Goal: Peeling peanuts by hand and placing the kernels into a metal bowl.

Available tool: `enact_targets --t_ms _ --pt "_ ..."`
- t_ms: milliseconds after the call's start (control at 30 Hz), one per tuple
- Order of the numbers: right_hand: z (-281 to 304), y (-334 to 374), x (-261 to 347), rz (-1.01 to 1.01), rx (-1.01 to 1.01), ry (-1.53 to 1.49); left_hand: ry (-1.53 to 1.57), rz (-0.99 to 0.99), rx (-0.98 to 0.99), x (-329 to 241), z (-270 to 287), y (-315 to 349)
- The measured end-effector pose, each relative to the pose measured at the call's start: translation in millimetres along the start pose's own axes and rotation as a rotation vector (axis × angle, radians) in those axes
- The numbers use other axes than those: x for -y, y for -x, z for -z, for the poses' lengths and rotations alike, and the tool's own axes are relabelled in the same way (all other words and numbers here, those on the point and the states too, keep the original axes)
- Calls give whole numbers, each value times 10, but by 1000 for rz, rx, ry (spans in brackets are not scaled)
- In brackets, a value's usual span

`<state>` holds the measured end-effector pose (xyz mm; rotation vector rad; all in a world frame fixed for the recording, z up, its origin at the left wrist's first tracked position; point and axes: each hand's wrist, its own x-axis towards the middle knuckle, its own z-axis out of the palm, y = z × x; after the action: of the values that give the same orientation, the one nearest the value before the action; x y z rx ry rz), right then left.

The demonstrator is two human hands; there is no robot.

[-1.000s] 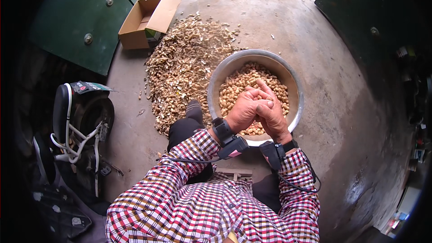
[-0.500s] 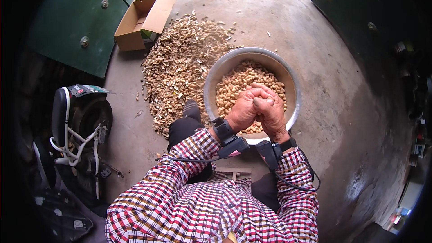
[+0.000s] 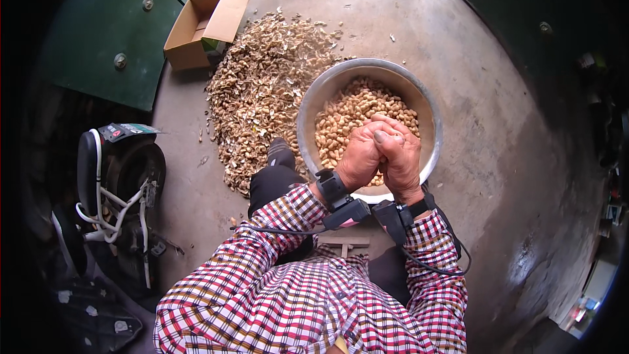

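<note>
A wide metal basin (image 3: 429, 111) stands on the floor in front of me, with many unshelled peanuts (image 3: 354, 101) in it. Over its near side my left hand (image 3: 359, 157) and my right hand (image 3: 402, 160) are pressed together, fingers curled inward and closed. The right thumb lies on top, against the left hand. Whatever is between them is hidden by the fingers. Peanuts show just beneath and beyond the hands. Left of the basin spreads a large heap of broken peanut shells (image 3: 255, 101).
An open cardboard box (image 3: 226, 16) sits behind the shell heap. At left is a black-seated thing with a white tubular frame (image 3: 118, 213). Green metal doors (image 3: 108, 33) stand at both far sides. My shoe (image 3: 280, 153) rests at the heap's near edge, and wooden slats (image 3: 346, 242) show below me.
The view has shifted slightly. Both hands stay clasped over the basin, with the fingers and the right thumb slightly repositioned.
</note>
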<state>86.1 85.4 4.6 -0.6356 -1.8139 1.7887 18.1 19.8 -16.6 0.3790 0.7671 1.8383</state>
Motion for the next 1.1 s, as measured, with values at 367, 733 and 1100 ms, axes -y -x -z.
enact_targets --t_ms 367,733,1100 --pt "322 3 -89 -264 -114 -540 -84 115 -28 -144 -14 -9" --pt "402 -83 -46 -303 88 -347 -51 148 12 -270 -60 -62" --pt "409 38 -37 -251 121 -362 66 155 83 -170 -54 38"
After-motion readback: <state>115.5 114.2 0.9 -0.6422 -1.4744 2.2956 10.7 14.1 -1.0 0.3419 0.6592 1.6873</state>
